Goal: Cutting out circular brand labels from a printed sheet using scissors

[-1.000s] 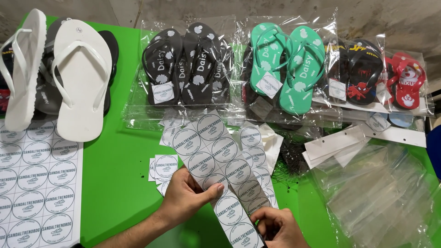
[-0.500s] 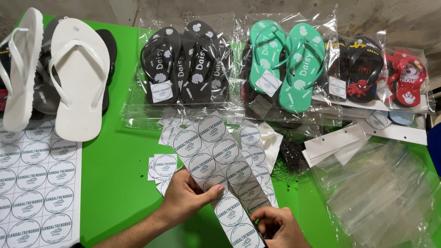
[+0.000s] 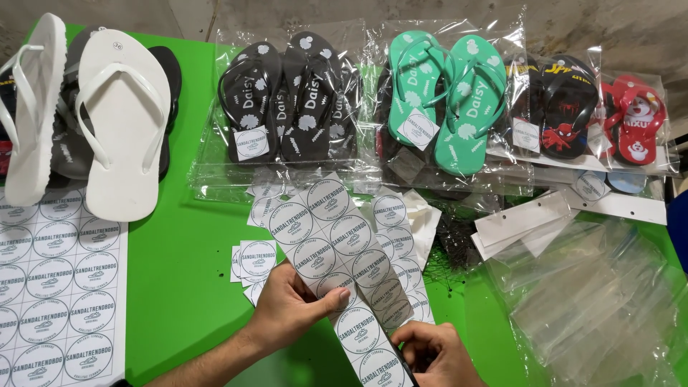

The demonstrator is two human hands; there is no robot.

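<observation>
My left hand (image 3: 290, 308) holds a long strip of round white stickers (image 3: 326, 236) by its left edge, thumb pressed on top. My right hand (image 3: 433, 351) pinches the strip's lower end near the bottom of the view. The strip slants up and to the left above the green table (image 3: 186, 272). Several cut square stickers (image 3: 254, 261) lie just left of my left hand.
A white flip-flop pair (image 3: 115, 122) lies at the far left over dark ones. Bagged black (image 3: 287, 100), teal (image 3: 448, 100), dark (image 3: 555, 107) and red (image 3: 638, 125) sandals line the back. A full sticker sheet (image 3: 57, 287) sits left; clear plastic bags (image 3: 595, 294) pile right.
Almost nothing differs; both hands keep their hold on the sticker strip in nearly the same place.
</observation>
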